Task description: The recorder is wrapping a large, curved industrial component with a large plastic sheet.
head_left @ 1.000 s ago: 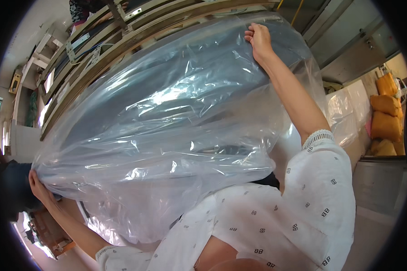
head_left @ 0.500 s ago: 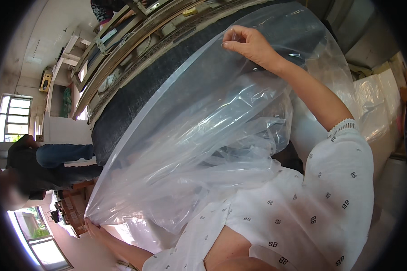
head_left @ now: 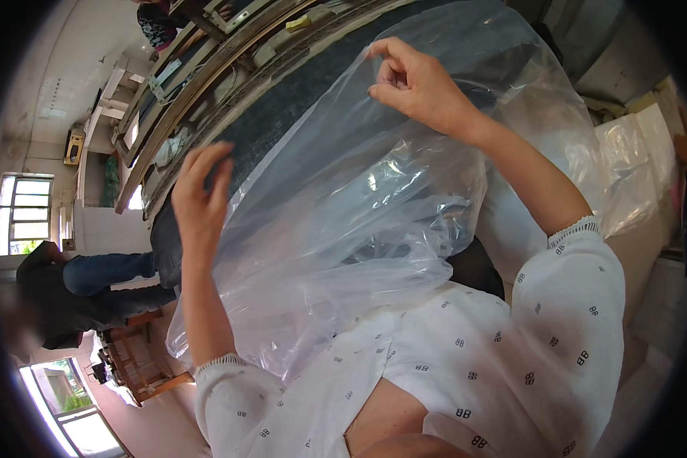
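Observation:
A large, clear plastic sheet (head_left: 313,206) drapes in loose folds from the dark work surface (head_left: 275,114) over my lap. My right hand (head_left: 420,84) is at its far edge, fingers curled and gripping the film there; a gap shows between thumb and index finger. Raised at the sheet's left edge is my left hand (head_left: 201,183), its fingers and thumb apart and slightly blurred, with nothing visible in it. The sheet's lower left part hangs behind my left forearm.
Wooden and metal rails (head_left: 206,69) run along the far side of the work surface, with a yellow block (head_left: 298,24) on them. More folded clear plastic (head_left: 630,168) lies at the right. Another person in dark clothes (head_left: 53,290) is at the left.
My left hand has let go of the sheet's lower left corner and moved up and right beside its edge. That corner has dropped, and the edge has slackened. My right hand stays near the far edge.

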`<act>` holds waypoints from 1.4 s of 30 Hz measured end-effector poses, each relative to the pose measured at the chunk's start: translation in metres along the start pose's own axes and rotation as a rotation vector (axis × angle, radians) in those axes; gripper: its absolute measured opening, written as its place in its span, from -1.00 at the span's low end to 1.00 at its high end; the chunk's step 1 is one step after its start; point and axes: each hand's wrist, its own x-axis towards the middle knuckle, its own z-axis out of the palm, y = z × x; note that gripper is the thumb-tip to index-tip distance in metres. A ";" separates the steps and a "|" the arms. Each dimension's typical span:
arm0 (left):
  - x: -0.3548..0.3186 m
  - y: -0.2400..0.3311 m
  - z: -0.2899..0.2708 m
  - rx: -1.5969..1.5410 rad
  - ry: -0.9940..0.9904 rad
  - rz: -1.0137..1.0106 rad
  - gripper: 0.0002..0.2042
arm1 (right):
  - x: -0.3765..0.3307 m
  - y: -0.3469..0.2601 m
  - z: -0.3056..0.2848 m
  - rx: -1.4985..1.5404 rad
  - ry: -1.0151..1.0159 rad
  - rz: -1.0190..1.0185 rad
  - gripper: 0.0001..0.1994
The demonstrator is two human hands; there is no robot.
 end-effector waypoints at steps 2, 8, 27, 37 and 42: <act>0.042 0.037 0.037 -0.098 -0.051 0.132 -0.82 | -0.002 -0.004 -0.003 0.031 -0.017 0.023 -0.64; 0.120 0.067 0.103 -0.054 -0.039 0.461 -0.84 | -0.005 -0.011 -0.007 0.175 -0.049 0.029 -0.59; 0.088 -0.023 0.159 -1.398 0.188 -0.684 -0.79 | 0.029 0.014 -0.057 0.482 -0.439 0.336 -0.54; -0.101 -0.252 -0.048 -0.118 0.666 -0.859 -0.72 | 0.040 0.137 -0.156 -1.176 0.375 -0.320 -0.74; -0.268 -0.334 -0.172 0.717 0.460 -0.862 -0.72 | 0.049 0.052 -0.157 -1.090 -0.357 0.433 -0.59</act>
